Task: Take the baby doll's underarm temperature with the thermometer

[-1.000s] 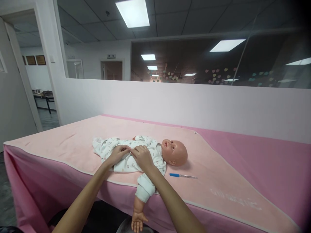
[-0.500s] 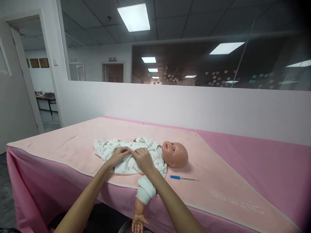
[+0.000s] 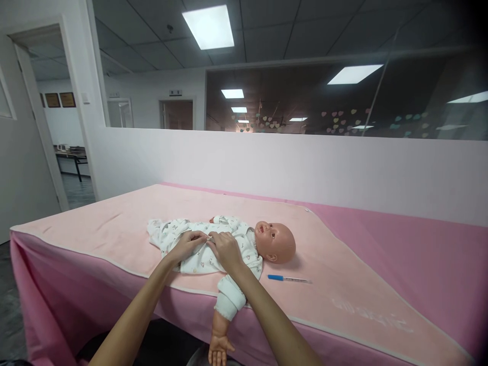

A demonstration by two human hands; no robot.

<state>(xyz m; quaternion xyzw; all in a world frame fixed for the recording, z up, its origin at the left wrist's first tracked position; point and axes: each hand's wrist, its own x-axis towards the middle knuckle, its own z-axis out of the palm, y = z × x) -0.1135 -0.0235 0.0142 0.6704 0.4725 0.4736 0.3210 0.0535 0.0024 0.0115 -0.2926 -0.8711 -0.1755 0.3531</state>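
Note:
A baby doll [image 3: 276, 242] in a white patterned romper [image 3: 198, 259] lies on its back on a pale pink blanket [image 3: 114, 229], head to the right. Both my hands rest on its chest. My left hand [image 3: 186, 244] pinches the romper's cloth with curled fingers. My right hand [image 3: 225, 249] is closed on the cloth right beside it, fingertips meeting the left hand's. One doll arm [image 3: 221, 325] hangs over the table's near edge. A thin thermometer with a blue end [image 3: 287, 278] lies on the blanket just right of the doll.
The table carries a darker pink cover [image 3: 419, 254] under the blanket. A white half wall [image 3: 305, 168] with a glass pane runs behind it. An open doorway [image 3: 57, 127] is at the left, with another table beyond.
Both hands stay on the doll's chest, fingers working slightly at the cloth. The view shifted a little.

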